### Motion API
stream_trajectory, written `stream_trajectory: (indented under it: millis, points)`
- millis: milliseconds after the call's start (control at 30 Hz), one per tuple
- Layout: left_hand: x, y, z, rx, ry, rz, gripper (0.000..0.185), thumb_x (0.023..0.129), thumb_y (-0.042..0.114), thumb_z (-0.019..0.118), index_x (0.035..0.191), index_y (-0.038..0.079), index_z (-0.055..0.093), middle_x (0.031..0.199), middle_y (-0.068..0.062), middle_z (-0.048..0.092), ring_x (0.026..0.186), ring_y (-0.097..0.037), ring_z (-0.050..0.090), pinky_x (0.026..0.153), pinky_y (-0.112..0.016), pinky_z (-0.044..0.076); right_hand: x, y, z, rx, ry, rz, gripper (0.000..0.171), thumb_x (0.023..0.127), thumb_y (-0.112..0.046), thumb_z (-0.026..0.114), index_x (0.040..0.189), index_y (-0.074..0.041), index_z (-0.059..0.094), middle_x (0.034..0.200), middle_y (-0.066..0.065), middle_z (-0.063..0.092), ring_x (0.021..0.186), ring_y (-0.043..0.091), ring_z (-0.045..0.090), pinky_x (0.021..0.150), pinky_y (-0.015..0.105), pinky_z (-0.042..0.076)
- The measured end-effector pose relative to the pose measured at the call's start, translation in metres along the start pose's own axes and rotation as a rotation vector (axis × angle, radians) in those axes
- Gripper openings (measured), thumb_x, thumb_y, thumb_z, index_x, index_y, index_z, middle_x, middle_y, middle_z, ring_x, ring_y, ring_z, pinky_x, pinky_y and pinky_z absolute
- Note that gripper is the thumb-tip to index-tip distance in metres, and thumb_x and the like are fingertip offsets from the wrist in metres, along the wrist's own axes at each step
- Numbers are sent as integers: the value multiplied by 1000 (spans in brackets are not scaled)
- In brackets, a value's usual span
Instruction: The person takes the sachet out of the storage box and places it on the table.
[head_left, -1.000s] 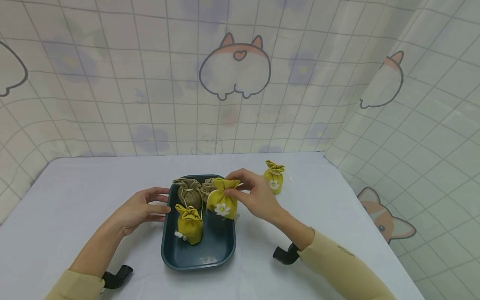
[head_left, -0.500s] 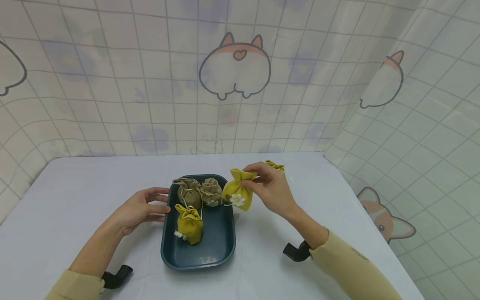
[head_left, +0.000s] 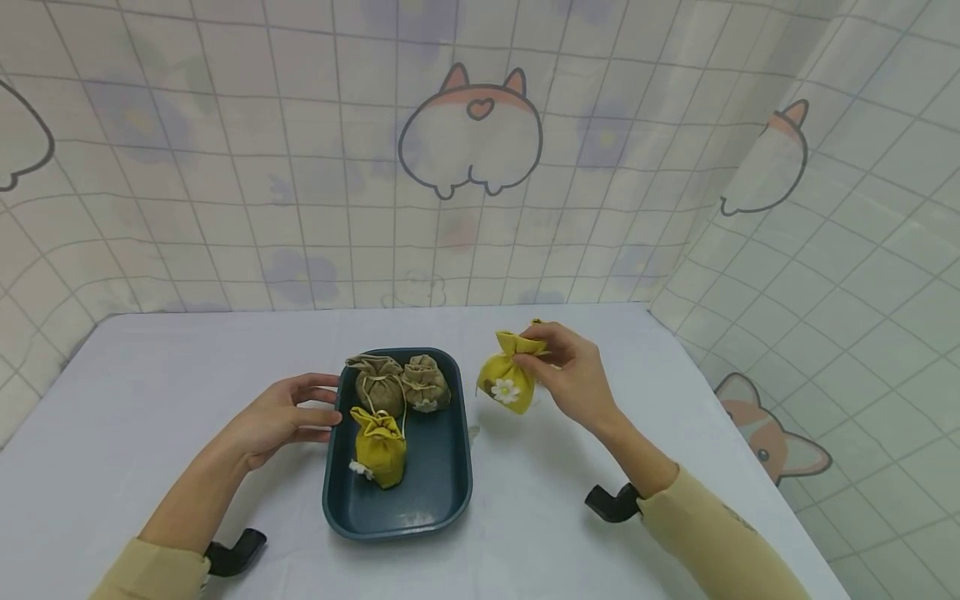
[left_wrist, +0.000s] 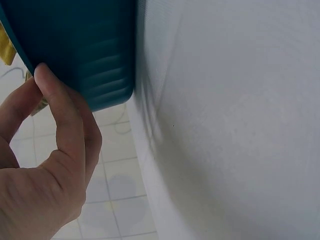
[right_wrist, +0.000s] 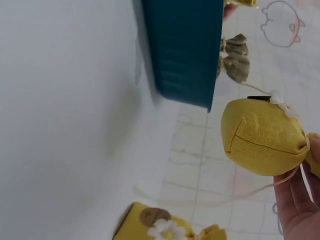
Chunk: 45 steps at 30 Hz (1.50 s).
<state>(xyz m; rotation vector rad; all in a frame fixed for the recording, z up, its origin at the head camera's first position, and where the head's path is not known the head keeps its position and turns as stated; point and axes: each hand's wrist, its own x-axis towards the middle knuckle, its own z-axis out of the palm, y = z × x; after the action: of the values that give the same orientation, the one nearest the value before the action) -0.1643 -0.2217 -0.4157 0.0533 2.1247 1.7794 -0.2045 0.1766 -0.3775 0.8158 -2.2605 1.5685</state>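
Right grip (head_left: 558, 367) pinches yellow pouch (head_left: 508, 385) neck; left (head_left: 288, 412) touches tray (head_left: 397, 512).

White tabletop (head_left: 150, 400) and its load

At frame centre a dark teal tray (head_left: 442, 508) sits on it (pouches inside); another yellow pouch (right_wrist: 165, 227) lies right of it.

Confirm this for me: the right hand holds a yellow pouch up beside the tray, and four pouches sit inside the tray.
One detail is off. The tray holds three pouches, not four: two brown pouches and one yellow pouch, as the head view shows. The rest stands: the right hand pinches a flowered yellow pouch by its neck, beside the tray.
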Motion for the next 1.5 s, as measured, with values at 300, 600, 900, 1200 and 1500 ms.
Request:
stream_trajectory:
  millis: [300, 600, 900, 1200, 1500]
  points:
    - [0, 0, -1, 4, 6, -7, 71, 94, 4, 71, 153, -8, 33, 141, -31, 45, 101, -24, 66, 85, -38, 61, -2, 25, -13, 0, 24, 51, 24, 90, 2, 77, 113, -2, 69, 113, 12, 70, 96, 21, 69, 82, 28, 60]
    - [1, 1, 0, 5, 15, -17, 71, 94, 4, 72, 152, -7, 34, 141, -31, 45, 101, -25, 67, 85, -38, 61, -7, 36, -19, -66, 18, 138, 24, 91, 6, 74, 114, 6, 67, 115, 20, 68, 99, 33, 68, 81, 22, 58]
    - [1, 2, -1, 9, 20, -14, 70, 94, 5, 73, 151, -7, 35, 140, -31, 45, 102, -27, 67, 85, -38, 61, -11, 39, -22, -120, 12, 209, 23, 91, 6, 74, 113, 8, 66, 116, 21, 68, 105, 34, 68, 83, 24, 58]
    - [2, 0, -1, 7, 20, -14, 71, 94, 5, 73, 152, -6, 34, 141, -30, 45, 102, -26, 66, 85, -38, 61, -12, 72, -26, -113, 0, 244, 29, 92, -4, 77, 119, -1, 65, 121, 14, 67, 112, 28, 65, 85, 22, 57]
    - [1, -1, -2, -11, 5, -9, 71, 94, 3, 72, 153, -7, 34, 140, -31, 45, 100, -24, 67, 84, -38, 61, -13, 67, -30, -217, -32, 212, 33, 92, -16, 80, 120, -7, 64, 119, 5, 68, 111, 22, 64, 89, 33, 59]
